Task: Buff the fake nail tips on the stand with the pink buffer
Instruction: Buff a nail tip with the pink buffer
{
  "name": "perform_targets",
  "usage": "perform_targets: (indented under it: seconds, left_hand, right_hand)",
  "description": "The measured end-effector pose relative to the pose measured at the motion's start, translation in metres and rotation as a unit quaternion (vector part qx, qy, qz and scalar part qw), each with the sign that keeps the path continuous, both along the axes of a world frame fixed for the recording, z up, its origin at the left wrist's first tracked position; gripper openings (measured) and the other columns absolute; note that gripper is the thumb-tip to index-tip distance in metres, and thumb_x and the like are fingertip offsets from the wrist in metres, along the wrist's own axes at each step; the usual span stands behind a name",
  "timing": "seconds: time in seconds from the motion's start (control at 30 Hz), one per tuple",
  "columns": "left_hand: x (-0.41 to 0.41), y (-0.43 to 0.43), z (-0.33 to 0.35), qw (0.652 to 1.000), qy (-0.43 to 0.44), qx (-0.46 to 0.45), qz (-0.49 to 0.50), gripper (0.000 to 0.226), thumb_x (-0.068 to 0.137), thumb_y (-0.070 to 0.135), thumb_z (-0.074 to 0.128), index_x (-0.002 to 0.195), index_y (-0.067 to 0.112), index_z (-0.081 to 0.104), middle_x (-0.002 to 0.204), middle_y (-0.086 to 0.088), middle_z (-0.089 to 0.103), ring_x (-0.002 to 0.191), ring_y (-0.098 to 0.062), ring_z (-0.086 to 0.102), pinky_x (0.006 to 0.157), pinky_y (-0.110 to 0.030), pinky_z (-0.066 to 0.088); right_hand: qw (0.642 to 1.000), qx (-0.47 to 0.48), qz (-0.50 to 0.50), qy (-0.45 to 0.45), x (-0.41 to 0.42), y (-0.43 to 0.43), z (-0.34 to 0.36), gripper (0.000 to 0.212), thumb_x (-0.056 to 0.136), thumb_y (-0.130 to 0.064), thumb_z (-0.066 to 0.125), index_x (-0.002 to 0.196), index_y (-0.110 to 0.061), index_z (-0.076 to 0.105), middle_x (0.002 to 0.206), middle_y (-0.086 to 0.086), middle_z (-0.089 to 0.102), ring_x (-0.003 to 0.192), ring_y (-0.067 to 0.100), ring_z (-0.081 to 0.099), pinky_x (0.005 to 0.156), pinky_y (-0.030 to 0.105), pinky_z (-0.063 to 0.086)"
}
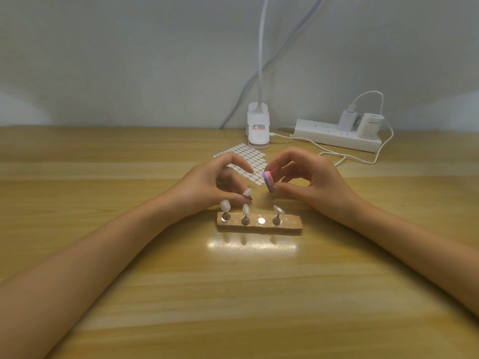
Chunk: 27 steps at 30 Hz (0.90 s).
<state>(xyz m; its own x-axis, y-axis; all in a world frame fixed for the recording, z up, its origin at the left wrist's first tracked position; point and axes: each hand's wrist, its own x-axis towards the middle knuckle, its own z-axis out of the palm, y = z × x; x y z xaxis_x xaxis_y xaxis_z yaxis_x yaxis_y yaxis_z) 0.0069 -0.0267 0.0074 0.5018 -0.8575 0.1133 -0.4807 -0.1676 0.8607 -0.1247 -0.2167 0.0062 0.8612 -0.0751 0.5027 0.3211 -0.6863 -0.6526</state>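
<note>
My wooden stand (290,225) sits on the table (233,294), close in front of me. Three nail tips (245,208) stand on it on little metal pegs. One shiny round spot (261,220) shows between the second and third peg.

My left hand (207,185) is just behind the stand, fingers curled, pinching a loose nail tip (247,192). My right hand (311,180) is up beside it, thumb and fingers curled round the pink buffer (268,181). The buffer is near that tip but not touching it.

Behind my hands lie a sticker sheet (248,155), a white lamp clip (258,128) and a power strip (334,137) with a charger (370,125). The clip has a label and the charger has writing, both too small to read.
</note>
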Motion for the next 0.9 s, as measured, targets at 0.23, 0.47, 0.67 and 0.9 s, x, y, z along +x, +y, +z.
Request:
perform_targets:
  seconds: [0.23,0.47,0.67,0.9]
  left_hand:
    - [-0.004,-0.003,-0.004,0.999,-0.017,-0.020,0.035,0.044,0.073,0.003,0.086,0.106,0.018,0.061,0.068,0.006,0.072,0.069,-0.006,0.069,0.076,-0.017,0.054]
    - [-0.007,-0.006,-0.005,0.998,-0.022,-0.020,0.057,0.041,0.072,0.006,0.087,0.099,0.016,0.058,0.065,0.006,0.071,0.067,-0.007,0.067,0.076,-0.024,0.054]
    - [-0.007,-0.006,-0.004,0.998,-0.018,-0.021,0.058,0.041,0.072,0.005,0.086,0.098,0.011,0.056,0.064,0.006,0.070,0.064,-0.006,0.065,0.074,-0.023,0.053]
    - [-0.006,-0.007,-0.006,0.998,-0.023,-0.019,0.059,0.039,0.071,0.006,0.086,0.090,0.014,0.053,0.064,0.007,0.071,0.062,-0.003,0.064,0.076,-0.028,0.053]
  right_hand:
    - [0.999,0.001,0.018,-0.047,0.004,0.016,0.003,0.029,0.083,-0.025,0.075,0.098,-0.002,0.066,0.093,0.004,0.070,0.083,0.018,0.071,0.078,0.031,0.060]
    - [0.998,-0.031,0.003,-0.046,0.007,0.020,0.001,0.021,0.082,-0.014,0.078,0.090,0.001,0.065,0.089,0.005,0.070,0.080,0.013,0.069,0.076,0.031,0.059]
    - [0.998,-0.047,0.006,-0.034,0.008,0.020,0.000,0.018,0.083,-0.010,0.078,0.091,0.001,0.065,0.090,0.004,0.070,0.081,0.013,0.068,0.078,0.031,0.058]
    - [0.997,-0.054,0.006,-0.045,0.009,0.020,0.000,0.018,0.083,-0.011,0.077,0.090,0.002,0.066,0.090,0.006,0.069,0.081,0.013,0.068,0.079,0.029,0.058]
